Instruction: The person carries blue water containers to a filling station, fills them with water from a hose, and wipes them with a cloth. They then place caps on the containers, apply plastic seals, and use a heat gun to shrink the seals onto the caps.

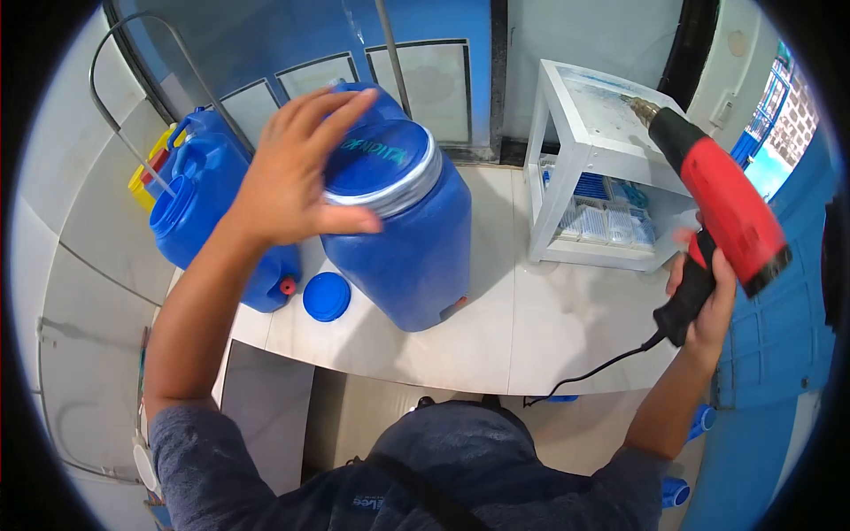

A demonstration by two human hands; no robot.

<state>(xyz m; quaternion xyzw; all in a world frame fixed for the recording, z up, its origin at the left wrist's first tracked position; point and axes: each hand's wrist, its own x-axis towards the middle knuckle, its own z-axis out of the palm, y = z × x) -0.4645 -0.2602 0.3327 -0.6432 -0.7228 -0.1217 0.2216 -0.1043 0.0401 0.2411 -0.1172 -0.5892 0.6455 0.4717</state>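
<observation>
My left hand [297, 173] is raised with fingers spread and holds nothing. It is over the left side of a large blue drum [403, 257], whose blue lid [379, 155] has green writing and a pale ring round its edge. Whether the hand touches the lid is hard to tell. In my right hand [708, 296] is a red and black heat gun [722, 190], gripped by its black handle. Its metal nozzle points up and left, towards the white shelf [580, 133]. A black cord hangs from the handle onto the counter.
Blue jerrycans [208, 159] stand at the left, one with a grey hose in its open mouth. A round blue cap [327, 296] lies on the white counter [553, 336]. Packets [606, 223] fill the lower part of the shelf. The counter's front edge is near my body.
</observation>
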